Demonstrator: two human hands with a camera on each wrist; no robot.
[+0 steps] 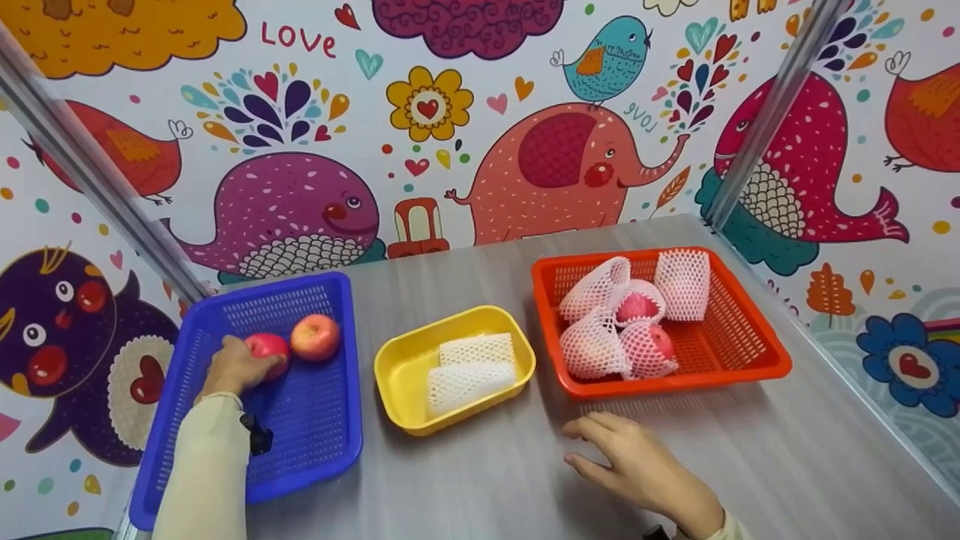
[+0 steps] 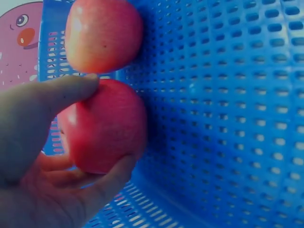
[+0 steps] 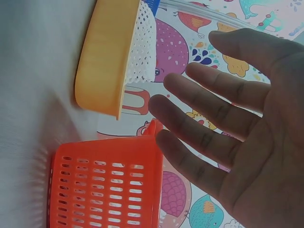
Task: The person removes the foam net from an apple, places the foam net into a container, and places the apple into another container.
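Inside the blue basket (image 1: 300, 457), my left hand (image 1: 229, 366) grips a red apple (image 2: 107, 126), thumb on one side and fingers curled round the other. A second, paler apple (image 1: 315, 337) lies right beside it. My right hand (image 1: 637, 465) hovers over the table in front of the red basket (image 1: 720, 341), holding nothing; its fingers look loosely extended in the right wrist view. Between the baskets stands a yellow tray (image 1: 401, 375) with white foam net sleeves (image 1: 472, 382) in it.
The red basket holds several apples in pink-white foam nets (image 1: 592, 345), plus a foam net (image 1: 682, 285) standing in its back corner. Cartoon-printed walls (image 1: 442, 45) with metal posts (image 1: 772, 112) bound the grey table (image 1: 465, 480) behind and at the sides.
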